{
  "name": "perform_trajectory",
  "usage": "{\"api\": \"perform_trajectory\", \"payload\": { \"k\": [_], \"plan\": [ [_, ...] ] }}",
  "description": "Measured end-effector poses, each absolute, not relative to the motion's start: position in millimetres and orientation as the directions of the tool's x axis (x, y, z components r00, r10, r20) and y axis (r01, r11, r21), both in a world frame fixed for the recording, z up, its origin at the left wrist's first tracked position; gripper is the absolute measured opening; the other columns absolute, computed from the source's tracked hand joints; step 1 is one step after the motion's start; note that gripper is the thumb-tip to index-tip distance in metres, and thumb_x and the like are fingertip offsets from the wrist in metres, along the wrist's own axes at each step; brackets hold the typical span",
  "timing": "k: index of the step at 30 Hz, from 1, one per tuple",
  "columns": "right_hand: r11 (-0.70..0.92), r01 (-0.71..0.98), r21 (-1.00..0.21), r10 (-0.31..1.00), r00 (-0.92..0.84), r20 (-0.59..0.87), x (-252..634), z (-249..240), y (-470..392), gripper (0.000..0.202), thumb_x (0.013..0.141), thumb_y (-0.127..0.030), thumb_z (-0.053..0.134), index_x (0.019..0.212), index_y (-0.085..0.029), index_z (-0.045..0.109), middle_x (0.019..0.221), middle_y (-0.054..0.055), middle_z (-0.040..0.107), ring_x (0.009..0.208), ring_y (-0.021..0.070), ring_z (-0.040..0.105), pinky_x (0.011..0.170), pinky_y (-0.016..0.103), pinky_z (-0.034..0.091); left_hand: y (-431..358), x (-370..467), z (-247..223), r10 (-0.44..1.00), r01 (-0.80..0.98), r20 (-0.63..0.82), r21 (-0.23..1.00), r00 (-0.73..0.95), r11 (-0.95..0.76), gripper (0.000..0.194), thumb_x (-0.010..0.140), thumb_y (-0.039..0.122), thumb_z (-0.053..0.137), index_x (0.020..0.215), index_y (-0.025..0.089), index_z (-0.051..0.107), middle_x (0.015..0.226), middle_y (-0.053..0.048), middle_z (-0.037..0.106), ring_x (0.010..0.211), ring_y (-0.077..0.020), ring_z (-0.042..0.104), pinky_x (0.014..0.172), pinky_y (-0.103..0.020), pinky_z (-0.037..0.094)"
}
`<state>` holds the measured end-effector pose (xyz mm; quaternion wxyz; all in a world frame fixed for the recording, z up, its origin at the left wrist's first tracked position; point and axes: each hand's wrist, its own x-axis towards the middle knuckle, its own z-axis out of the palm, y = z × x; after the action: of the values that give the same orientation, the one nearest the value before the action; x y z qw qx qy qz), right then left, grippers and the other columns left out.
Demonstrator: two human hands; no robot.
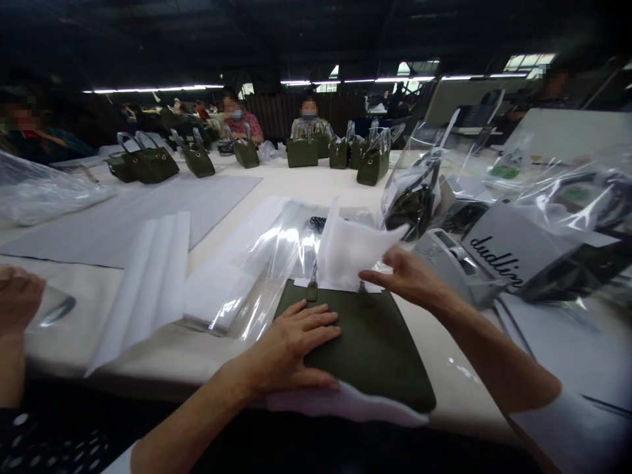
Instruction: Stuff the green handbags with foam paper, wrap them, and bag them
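A dark green handbag (pixel 365 349) lies flat at the front edge of the table in the head view. My left hand (pixel 296 342) rests on it, palm down with fingers stretched out. A thin white foam sheet (pixel 348 253) stands up, partly folded, along the bag's top edge. At its right side is my right hand (pixel 409 273), with thumb and index finger apart against the sheet; its other fingers are hidden. A small green leather tag (pixel 313 291) hangs at the top edge. More white foam (pixel 345 403) sticks out below the bag.
Clear plastic (pixel 266 263) lies beyond the bag, beside folded white foam (pixel 143 283). At right stand plastic-wrapped bags with a printed grey panel (pixel 513 247). Several green handbags (pixel 302 151) line the back. A co-worker's hand (pixel 17 299) is at far left; other people sit opposite.
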<state>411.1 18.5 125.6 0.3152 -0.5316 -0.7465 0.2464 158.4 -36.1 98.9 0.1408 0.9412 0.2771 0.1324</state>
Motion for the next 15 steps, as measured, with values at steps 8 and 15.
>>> {"api": "perform_trajectory", "payload": {
  "k": [8, 15],
  "plan": [
    [0.745, 0.609, -0.270, 0.657, -0.602, 0.455, 426, 137, -124, 0.062, 0.070, -0.062, 0.058, 0.111, -0.015, 0.055, 0.119, 0.012, 0.055, 0.113, 0.0256, 0.049, 0.101, 0.038, 0.037, 4, 176, 147, 0.486, 0.497, 0.636, 0.181, 0.599, -0.849, 0.052, 0.081, 0.038, 0.059, 0.124, 0.015, 0.043, 0.130, -0.012, 0.044, 0.121, -0.0230, 0.041, 0.100, -0.041, 0.039],
    [0.838, 0.536, -0.102, 0.515, -0.716, 0.472, 438, 66, -185, 0.026, 0.087, -0.012, 0.045, 0.108, -0.017, 0.059, 0.107, 0.010, 0.061, 0.112, 0.0227, 0.050, 0.104, 0.047, 0.028, -2, 215, 164, 0.377, 0.371, 0.640, 0.152, 0.669, -0.916, 0.031, 0.085, 0.026, 0.052, 0.115, 0.018, 0.051, 0.119, -0.007, 0.053, 0.110, -0.0189, 0.049, 0.094, -0.036, 0.043]
  ]
}}
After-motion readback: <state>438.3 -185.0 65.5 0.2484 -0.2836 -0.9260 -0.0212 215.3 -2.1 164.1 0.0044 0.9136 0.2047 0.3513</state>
